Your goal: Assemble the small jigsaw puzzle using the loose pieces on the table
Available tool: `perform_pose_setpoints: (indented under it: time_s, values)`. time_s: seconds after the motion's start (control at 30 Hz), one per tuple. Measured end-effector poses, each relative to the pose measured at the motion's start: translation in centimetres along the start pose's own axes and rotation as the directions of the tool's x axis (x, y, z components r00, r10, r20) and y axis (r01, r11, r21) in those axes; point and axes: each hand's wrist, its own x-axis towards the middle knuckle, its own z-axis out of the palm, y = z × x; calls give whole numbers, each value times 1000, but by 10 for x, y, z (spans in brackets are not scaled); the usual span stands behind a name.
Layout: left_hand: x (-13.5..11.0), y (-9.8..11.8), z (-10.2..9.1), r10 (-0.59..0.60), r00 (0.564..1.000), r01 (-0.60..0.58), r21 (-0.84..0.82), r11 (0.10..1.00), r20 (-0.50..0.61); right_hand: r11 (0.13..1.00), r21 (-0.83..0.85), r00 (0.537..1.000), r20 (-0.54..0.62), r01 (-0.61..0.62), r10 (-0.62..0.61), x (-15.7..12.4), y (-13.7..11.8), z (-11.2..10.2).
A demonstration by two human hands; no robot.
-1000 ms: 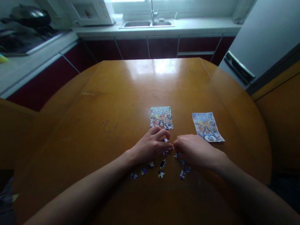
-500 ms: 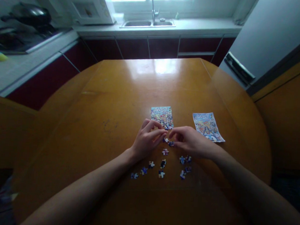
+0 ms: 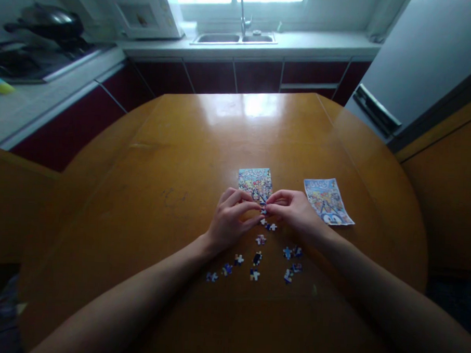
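A partly assembled jigsaw puzzle with a colourful crowded picture lies mid-table. At its lower right corner my left hand and my right hand meet, fingertips almost touching. Between them is a small jigsaw piece, pinched by my right thumb and index finger, with my left fingers and thumb closed about its left side. Fingers partly cover it. Just below the hands lies a blue and white piece. Nearer me are scattered several loose pieces, among them a pinkish one and a dark one.
A printed picture sheet lies to the right on the wooden table. Beyond the table are a counter with a sink, a microwave and a stove with a wok. A refrigerator stands at right.
My right hand has shifted slightly up and left, its fingertips now at the piece by my left hand. The blue and white piece below is now uncovered.
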Motion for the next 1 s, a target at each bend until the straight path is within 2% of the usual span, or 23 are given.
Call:
perform_pose_setpoints:
  time_s: [0.13,0.33,0.63,0.83,1.0]
  values:
    - [0,1,0,-16,1000,16,0,1000,-9,994,-93,998,46,49,-45,2,-2,-5]
    - [1,2,-2,-23,1000,23,-13,1000,-19,967,-236,995,43,95,-87,4,-5,-12]
    - [3,-2,-4,-4,1000,4,-18,1000,-2,992,-87,995,-35,87,-91,6,9,-1]
    - [4,-21,-6,-86,996,86,82,993,-10,959,-205,952,-197,195,-236,18,7,-10]
    - [3,-26,-2,-56,996,47,145,988,65,959,-211,943,-233,191,-239,26,10,-17]
